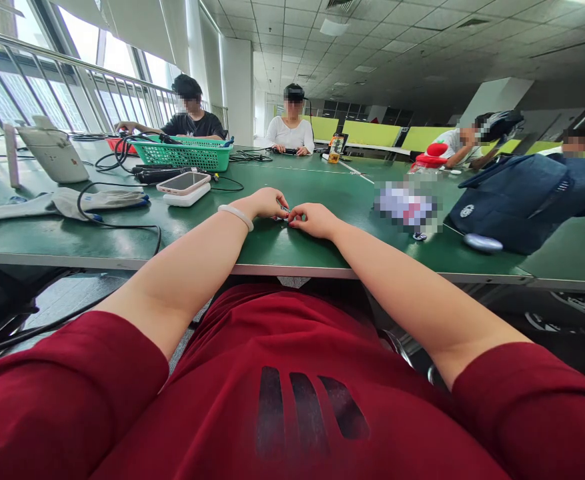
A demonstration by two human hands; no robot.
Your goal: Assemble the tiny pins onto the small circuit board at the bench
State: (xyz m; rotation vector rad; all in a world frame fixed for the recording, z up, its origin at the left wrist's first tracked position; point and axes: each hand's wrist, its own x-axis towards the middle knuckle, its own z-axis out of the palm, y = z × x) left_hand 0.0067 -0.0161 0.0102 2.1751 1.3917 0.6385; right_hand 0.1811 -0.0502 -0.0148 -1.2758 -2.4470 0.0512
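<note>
My left hand (268,203) and my right hand (314,220) meet just above the green tabletop (317,257), near its front edge. Fingertips of both are pinched around something tiny, light or metallic, between them; its kind is too small to tell. A white band circles my left wrist. To the left, apart from my hands, a pink-edged phone (184,181) rests on a white flat box-like device (187,196).
White work gloves (97,202) and black cables lie left, a cream bottle (55,155) behind them. A green basket (182,155) stands beyond. A dark blue bag (517,200) and a blurred package (406,205) are on the right. Several people sit around the table.
</note>
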